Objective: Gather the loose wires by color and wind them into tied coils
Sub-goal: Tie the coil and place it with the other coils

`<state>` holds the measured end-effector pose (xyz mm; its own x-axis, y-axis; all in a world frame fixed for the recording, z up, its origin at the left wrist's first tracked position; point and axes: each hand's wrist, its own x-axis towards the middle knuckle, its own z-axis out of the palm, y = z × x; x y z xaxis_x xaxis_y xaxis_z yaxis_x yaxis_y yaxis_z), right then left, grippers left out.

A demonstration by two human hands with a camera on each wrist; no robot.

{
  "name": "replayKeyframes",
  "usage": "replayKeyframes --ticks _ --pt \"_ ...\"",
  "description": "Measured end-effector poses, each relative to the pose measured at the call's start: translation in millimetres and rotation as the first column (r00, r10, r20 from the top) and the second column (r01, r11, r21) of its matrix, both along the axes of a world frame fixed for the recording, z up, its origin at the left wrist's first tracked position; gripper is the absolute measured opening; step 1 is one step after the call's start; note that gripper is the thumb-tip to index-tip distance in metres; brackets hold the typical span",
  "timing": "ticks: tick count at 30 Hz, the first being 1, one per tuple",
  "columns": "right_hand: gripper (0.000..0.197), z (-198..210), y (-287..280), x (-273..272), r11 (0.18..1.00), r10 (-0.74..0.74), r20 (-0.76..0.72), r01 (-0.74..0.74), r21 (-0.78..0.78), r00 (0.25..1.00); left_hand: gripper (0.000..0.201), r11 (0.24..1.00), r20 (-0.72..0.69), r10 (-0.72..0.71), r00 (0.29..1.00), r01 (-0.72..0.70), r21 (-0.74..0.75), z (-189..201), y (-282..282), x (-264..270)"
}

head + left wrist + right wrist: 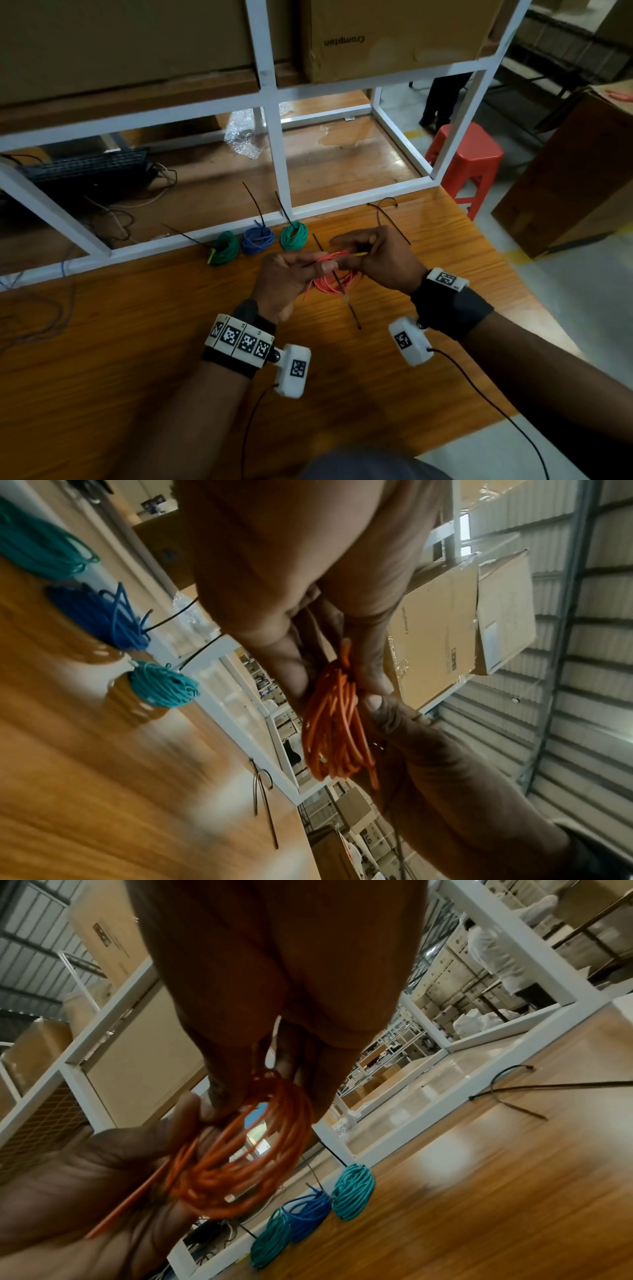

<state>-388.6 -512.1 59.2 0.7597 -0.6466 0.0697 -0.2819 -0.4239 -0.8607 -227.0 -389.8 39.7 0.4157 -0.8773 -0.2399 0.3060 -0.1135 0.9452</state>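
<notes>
An orange wire coil point(334, 279) hangs just above the wooden table point(137, 342), held between both hands. My left hand point(317, 267) pinches the coil's upper left side, and its fingers point(371, 669) are wrapped over the strands point(330, 723). My right hand point(344, 255) pinches the coil's top from the right, with its fingers point(222, 1093) curled into the loop point(246, 1167). A black cable tie point(347, 301) crosses the coil and sticks out toward me. Three tied coils stand by the frame: green point(224, 247), blue point(258, 239), green point(293, 234).
A white metal frame point(284, 171) borders the table's far edge, with cardboard boxes point(394, 37) above. Spare black cable ties point(387, 210) lie at the back right. Loose wires point(41, 301) trail at the left edge. A red stool point(466, 161) stands off the table's right side.
</notes>
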Motion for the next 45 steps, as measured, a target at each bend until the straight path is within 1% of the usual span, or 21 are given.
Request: replayKeyframes --ticks 3,4,6,8,11,13,16,19,20,22,24,25,26,27,28,33,35,38,41,43,45 --pt "0.079 -1.3 7.0 -16.9 0.954 -0.174 0.021 0.174 -0.244 0.984 0.03 0.995 -0.062 0.098 0.993 -0.098 0.004 -2.3 -3.4 -2.6" --pt "0.08 -0.7 10.0 -23.6 0.919 -0.23 0.063 0.238 -0.315 0.971 0.028 0.989 -0.092 0.151 0.984 -0.149 0.021 -3.9 -5.1 -1.0" --pt "0.064 -2.2 21.7 -36.6 0.866 -0.286 0.121 0.311 -0.392 0.95 0.029 0.971 -0.134 0.238 0.962 -0.234 0.046 -8.1 -7.1 3.8" --pt "0.043 -8.5 39.1 -44.1 0.83 -0.243 0.065 0.242 -0.503 0.968 0.031 0.959 -0.138 0.282 0.949 -0.279 0.047 -12.0 -9.2 7.9" --pt "0.045 -20.8 61.8 -39.8 0.773 -0.199 -0.137 0.07 -0.631 0.97 0.027 0.958 -0.083 0.286 0.955 -0.284 0.044 -13.2 -12.8 7.2" --pt "0.039 -23.8 63.1 -28.9 0.722 -0.221 -0.218 0.009 -0.692 0.951 0.023 0.957 -0.038 0.288 0.957 -0.286 0.036 -10.5 -14.4 2.7" --pt "0.022 -21.0 61.4 -15.7 0.683 -0.263 -0.269 -0.018 -0.73 0.927 0.022 0.955 0.029 0.294 0.955 -0.295 0.026 -8.4 -13.7 -2.9" --pt "0.015 -16.0 62.7 -12.2 0.674 -0.304 -0.3 -0.018 -0.739 0.904 0.024 0.956 0.081 0.292 0.953 -0.293 0.004 -7.7 -10.6 -1.5" --pt "0.015 -14.8 61.5 -12.0 0.701 -0.303 -0.299 -0.001 -0.713 0.905 0.026 0.958 0.093 0.287 0.953 -0.288 -0.002 -7.8 -9.5 -0.8" --pt "0.015 -11.3 57.3 -11.4 0.819 -0.282 -0.249 0.097 -0.565 0.927 0.029 0.957 0.091 0.291 0.952 -0.291 -0.01 -7.7 -6.7 -0.1" --pt "0.013 -5.6 54.4 -8.2 0.933 -0.301 -0.167 0.254 -0.254 0.939 0.029 0.955 0.06 0.295 0.954 -0.295 -0.014 -8.7 -4.7 0.0" --pt "0.014 -1.8 53.8 -6.1 0.948 -0.318 -0.143 0.314 -0.055 0.937 0.028 0.957 0.033 0.291 0.956 -0.291 -0.017 -9.0 -4.0 -0.3" --pt "0.015 2.0 54.0 -4.4 0.93 -0.327 -0.127 0.342 0.134 0.937 0.028 0.957 0.009 0.289 0.957 -0.288 -0.02 -9.4 -3.7 -0.7" --pt "0.015 5.4 54.4 -3.2 0.901 -0.324 -0.114 0.343 0.265 0.939 0.028 0.957 -0.009 0.288 0.958 -0.288 -0.026 -9.6 -3.5 -1.0" --pt "0.015 7.0 54.2 -2.7 0.885 -0.316 -0.108 0.334 0.326 0.943 0.028 0.957 -0.018 0.288 0.957 -0.288 -0.028 -9.5 -3.7 -1.2" --pt "0.016 3.0 49.2 -3.0 0.877 -0.298 -0.108 0.317 0.362 0.948 0.035 0.964 -0.101 0.263 0.959 -0.266 -0.018 -12.3 -5.6 0.2" --pt "0.017 -0.4 47.3 -3.7 0.867 -0.293 -0.113 0.314 0.386 0.949 0.032 0.962 -0.087 0.269 0.959 -0.271 -0.014 -12.5 -5.8 -1.0" --pt "0.011 -5.1 45.9 -5.2 0.834 -0.279 -0.067 0.276 0.478 0.958 0.026 0.952 -0.007 0.305 0.952 -0.305 -0.033 -9.3 -6.4 -2.3" --pt "0.023 -8.6 42.7 -12.7 0.767 -0.286 0.001 0.228 0.6 0.958 0.025 0.935 -0.008 0.353 0.936 -0.353 -0.023 -8.9 -10.1 5.5" --pt "0.028 -14.3 37.5 -26.8 0.76 -0.304 0.004 0.24 0.604 0.953 0.021 0.917 -0.036 0.398 0.917 -0.399 -0.012 -10.0 -11.9 14.3" --pt "0.022 -23.4 34.7 -44.2 0.78 -0.322 0.024 0.251 0.573 0.946 0.02 0.898 -0.045 0.44 0.897 -0.441 -0.006 -9.6 -11.9 21.0"
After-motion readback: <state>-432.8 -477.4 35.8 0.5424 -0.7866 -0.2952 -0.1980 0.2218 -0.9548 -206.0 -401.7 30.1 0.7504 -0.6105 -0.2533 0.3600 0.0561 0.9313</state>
